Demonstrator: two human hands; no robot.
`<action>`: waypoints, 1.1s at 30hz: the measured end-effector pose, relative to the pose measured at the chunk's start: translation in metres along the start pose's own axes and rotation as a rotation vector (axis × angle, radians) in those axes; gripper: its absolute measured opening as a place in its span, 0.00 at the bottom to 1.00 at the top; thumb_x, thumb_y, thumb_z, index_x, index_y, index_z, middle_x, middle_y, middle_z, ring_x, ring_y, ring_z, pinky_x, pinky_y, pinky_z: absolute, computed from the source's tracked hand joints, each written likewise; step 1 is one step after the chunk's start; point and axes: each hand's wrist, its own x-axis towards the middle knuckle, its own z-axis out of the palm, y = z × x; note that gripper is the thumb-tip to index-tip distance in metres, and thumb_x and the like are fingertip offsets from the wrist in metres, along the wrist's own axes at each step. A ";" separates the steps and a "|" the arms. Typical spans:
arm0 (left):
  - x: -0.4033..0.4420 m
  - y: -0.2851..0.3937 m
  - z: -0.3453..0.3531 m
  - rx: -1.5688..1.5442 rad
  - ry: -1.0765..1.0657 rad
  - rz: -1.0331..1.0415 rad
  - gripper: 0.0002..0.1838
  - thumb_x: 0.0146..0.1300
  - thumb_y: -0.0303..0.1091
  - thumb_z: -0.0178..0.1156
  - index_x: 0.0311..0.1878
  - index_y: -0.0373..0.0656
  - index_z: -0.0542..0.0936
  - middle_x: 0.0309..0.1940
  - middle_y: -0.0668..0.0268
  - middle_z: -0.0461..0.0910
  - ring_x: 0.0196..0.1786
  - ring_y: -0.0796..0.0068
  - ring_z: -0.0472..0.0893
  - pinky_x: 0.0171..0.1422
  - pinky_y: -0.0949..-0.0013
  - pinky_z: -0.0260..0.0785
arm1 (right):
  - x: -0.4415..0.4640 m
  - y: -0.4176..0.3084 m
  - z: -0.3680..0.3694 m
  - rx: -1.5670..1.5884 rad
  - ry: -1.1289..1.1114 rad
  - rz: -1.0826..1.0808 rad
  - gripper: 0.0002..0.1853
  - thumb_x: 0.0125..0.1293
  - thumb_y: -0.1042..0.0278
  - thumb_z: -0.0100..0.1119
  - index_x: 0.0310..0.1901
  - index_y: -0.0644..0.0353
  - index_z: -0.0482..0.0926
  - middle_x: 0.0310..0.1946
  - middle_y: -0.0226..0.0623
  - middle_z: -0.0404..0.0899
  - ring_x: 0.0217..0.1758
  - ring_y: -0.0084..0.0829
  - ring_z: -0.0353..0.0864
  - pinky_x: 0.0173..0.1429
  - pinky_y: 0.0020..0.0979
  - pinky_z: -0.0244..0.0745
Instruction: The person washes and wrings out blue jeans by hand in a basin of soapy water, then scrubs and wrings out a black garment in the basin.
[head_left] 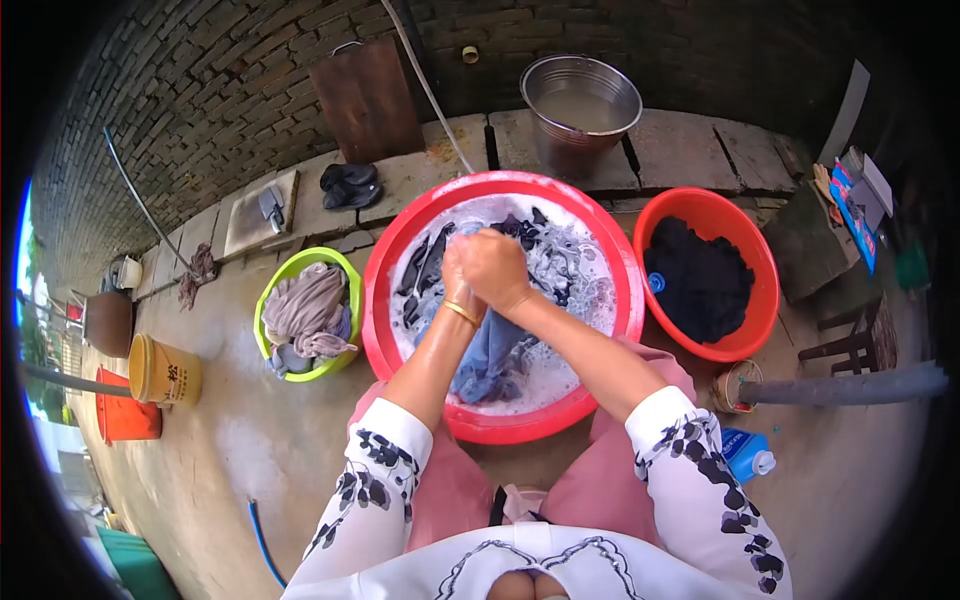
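My left hand [459, 278], with a gold bangle at its wrist, and my right hand [497, 268] are pressed together, both closed around a wet blue garment [488, 358]. Part of the cloth shows above my fists, and the rest hangs below them into the suds. Under my hands stands a large red basin [503, 430] between my knees. Dark clothes [428, 262] float there in foamy water. My fingers hide the gripped part of the cloth.
A green basin [350, 265] with greyish laundry stands left, a red-orange tub [770, 290] with dark clothes right. Behind are a metal bucket [582, 150] and a knife [271, 208] on a board. A blue bottle [745, 455] stands near my right knee; a yellow bucket [165, 370] is far left.
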 end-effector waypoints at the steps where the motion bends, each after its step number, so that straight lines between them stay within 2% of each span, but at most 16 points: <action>1: -0.001 0.001 0.001 -0.738 -0.469 -0.267 0.16 0.67 0.49 0.44 0.31 0.50 0.73 0.25 0.67 0.72 0.34 0.67 0.75 0.46 0.67 0.67 | -0.001 -0.022 -0.008 0.068 -0.014 -0.041 0.15 0.62 0.65 0.51 0.18 0.58 0.74 0.15 0.45 0.72 0.21 0.45 0.76 0.26 0.41 0.71; 3: -0.006 0.006 0.009 -0.266 -0.350 -0.043 0.15 0.66 0.47 0.46 0.31 0.49 0.75 0.27 0.68 0.76 0.35 0.69 0.76 0.45 0.66 0.69 | -0.001 -0.026 -0.010 0.130 -0.005 -0.053 0.15 0.61 0.67 0.52 0.17 0.58 0.73 0.15 0.45 0.71 0.21 0.45 0.75 0.27 0.41 0.70; 5: -0.017 0.000 0.074 -0.011 0.567 0.006 0.14 0.65 0.44 0.49 0.32 0.46 0.77 0.30 0.67 0.79 0.37 0.71 0.78 0.45 0.66 0.72 | 0.002 0.017 0.002 0.062 0.033 -0.010 0.16 0.61 0.68 0.52 0.16 0.58 0.72 0.15 0.45 0.70 0.21 0.45 0.74 0.27 0.41 0.69; 7: -0.023 -0.003 0.076 0.026 0.485 -0.006 0.10 0.62 0.39 0.53 0.36 0.44 0.78 0.34 0.67 0.81 0.39 0.71 0.80 0.47 0.68 0.72 | 0.000 0.061 0.001 -0.196 -0.022 0.087 0.17 0.63 0.67 0.51 0.16 0.61 0.72 0.15 0.43 0.74 0.20 0.45 0.75 0.27 0.42 0.68; 10: -0.032 0.022 0.091 0.385 0.357 -0.063 0.06 0.56 0.37 0.60 0.32 0.46 0.79 0.32 0.73 0.75 0.41 0.82 0.70 0.51 0.73 0.61 | 0.016 0.067 -0.012 -0.058 0.006 0.132 0.14 0.61 0.66 0.52 0.18 0.60 0.75 0.16 0.46 0.75 0.20 0.43 0.77 0.25 0.40 0.71; 13: -0.056 0.068 0.130 0.962 -0.030 0.039 0.25 0.53 0.41 0.64 0.51 0.38 0.71 0.39 0.67 0.73 0.43 0.76 0.71 0.52 0.73 0.62 | 0.040 0.064 -0.035 0.775 -0.055 0.907 0.18 0.60 0.55 0.60 0.20 0.61 0.75 0.13 0.31 0.71 0.14 0.27 0.68 0.21 0.31 0.62; 14: -0.058 0.074 0.129 1.067 -0.105 -0.058 0.37 0.52 0.43 0.65 0.61 0.35 0.62 0.44 0.63 0.72 0.47 0.72 0.73 0.55 0.72 0.63 | 0.049 0.051 -0.050 1.025 -0.060 1.020 0.18 0.60 0.55 0.61 0.21 0.61 0.76 0.15 0.29 0.70 0.16 0.23 0.67 0.23 0.29 0.61; 17: -0.064 0.056 0.116 1.381 -0.217 -0.293 0.40 0.50 0.41 0.69 0.64 0.37 0.62 0.57 0.60 0.70 0.60 0.70 0.67 0.67 0.68 0.55 | 0.056 0.011 -0.064 1.347 -0.154 1.015 0.16 0.59 0.54 0.64 0.27 0.61 0.77 0.21 0.26 0.73 0.23 0.19 0.70 0.29 0.24 0.64; 18: -0.072 0.049 0.124 1.180 -0.143 -0.305 0.41 0.50 0.42 0.70 0.64 0.36 0.62 0.57 0.60 0.70 0.60 0.70 0.68 0.66 0.68 0.56 | 0.057 -0.011 -0.075 1.455 -0.308 0.916 0.17 0.57 0.55 0.66 0.33 0.63 0.78 0.27 0.27 0.75 0.33 0.19 0.73 0.39 0.22 0.66; 19: -0.072 0.050 0.132 1.237 0.175 -0.462 0.37 0.53 0.43 0.68 0.62 0.37 0.64 0.56 0.61 0.71 0.59 0.71 0.69 0.66 0.67 0.57 | 0.054 -0.013 -0.068 1.423 -0.416 0.706 0.22 0.56 0.57 0.67 0.45 0.65 0.76 0.38 0.33 0.76 0.46 0.23 0.73 0.52 0.24 0.66; 21: -0.070 0.058 0.124 0.820 0.086 -0.241 0.29 0.58 0.42 0.64 0.58 0.38 0.68 0.53 0.63 0.74 0.55 0.71 0.73 0.61 0.67 0.64 | 0.052 -0.006 -0.078 1.432 -0.482 0.543 0.27 0.57 0.64 0.64 0.57 0.65 0.69 0.52 0.38 0.72 0.60 0.28 0.68 0.63 0.27 0.61; 24: -0.065 0.093 0.124 0.328 0.113 -0.172 0.16 0.65 0.43 0.55 0.46 0.40 0.77 0.42 0.62 0.81 0.44 0.68 0.81 0.52 0.63 0.74 | 0.035 0.027 -0.082 1.194 -0.731 0.493 0.34 0.53 0.70 0.65 0.62 0.63 0.64 0.58 0.39 0.68 0.63 0.32 0.65 0.64 0.30 0.60; 26: -0.063 0.113 0.131 0.131 0.091 -0.071 0.16 0.65 0.42 0.55 0.46 0.39 0.77 0.43 0.60 0.81 0.45 0.65 0.81 0.54 0.61 0.73 | 0.003 0.027 -0.059 1.112 -1.122 0.557 0.31 0.48 0.71 0.68 0.57 0.61 0.71 0.54 0.35 0.73 0.61 0.29 0.66 0.61 0.30 0.63; 28: -0.066 0.125 0.133 0.095 0.051 -0.030 0.16 0.64 0.41 0.56 0.46 0.38 0.77 0.43 0.60 0.81 0.45 0.64 0.81 0.54 0.60 0.73 | -0.043 0.025 -0.023 0.808 -1.247 0.645 0.13 0.50 0.67 0.68 0.37 0.62 0.82 0.36 0.31 0.81 0.43 0.22 0.75 0.50 0.27 0.68; 29: -0.068 0.132 0.134 0.061 0.018 -0.002 0.15 0.64 0.40 0.56 0.46 0.38 0.77 0.43 0.60 0.81 0.45 0.63 0.81 0.54 0.60 0.74 | -0.061 0.023 -0.007 0.859 -1.134 0.769 0.09 0.50 0.67 0.69 0.29 0.62 0.81 0.27 0.30 0.80 0.35 0.20 0.74 0.43 0.24 0.68; 33: -0.074 0.155 0.123 0.063 0.108 0.079 0.09 0.60 0.30 0.59 0.42 0.38 0.79 0.39 0.61 0.82 0.40 0.66 0.83 0.49 0.63 0.76 | -0.063 0.009 0.006 0.741 -0.710 0.670 0.17 0.49 0.64 0.71 0.38 0.62 0.76 0.29 0.29 0.74 0.32 0.21 0.70 0.40 0.23 0.69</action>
